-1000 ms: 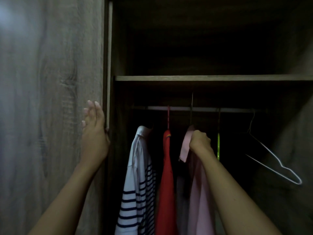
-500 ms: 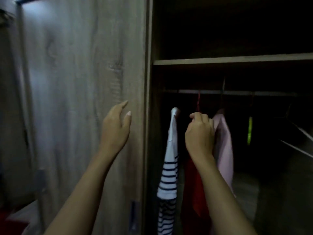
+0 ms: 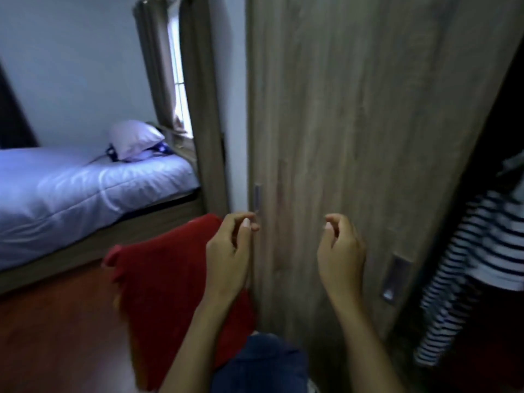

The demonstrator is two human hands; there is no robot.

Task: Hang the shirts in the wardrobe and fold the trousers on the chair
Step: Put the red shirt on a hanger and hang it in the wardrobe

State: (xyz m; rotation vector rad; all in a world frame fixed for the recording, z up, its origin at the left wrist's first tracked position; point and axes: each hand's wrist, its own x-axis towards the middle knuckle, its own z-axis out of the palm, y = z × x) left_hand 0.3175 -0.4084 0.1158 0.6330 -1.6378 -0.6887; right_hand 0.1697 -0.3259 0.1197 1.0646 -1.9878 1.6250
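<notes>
Hands empty: left hand [image 3: 226,256] and right hand [image 3: 340,255], fingers loosely curled, before the wardrobe door [image 3: 354,123]. Dark blue garment [image 3: 263,361], probably trousers, lies nearest, just right of a red garment [image 3: 164,293]; soft and limp, probably best pinched along one edge.

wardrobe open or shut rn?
Open. The wardrobe shows its dark interior to the right of the wooden door panel, with a striped shirt hanging in the gap.

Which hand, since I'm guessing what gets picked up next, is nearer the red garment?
Left. The left hand hovers at the right edge of the red garment, holding nothing; the right hand is farther right, in front of the wardrobe door.
</notes>
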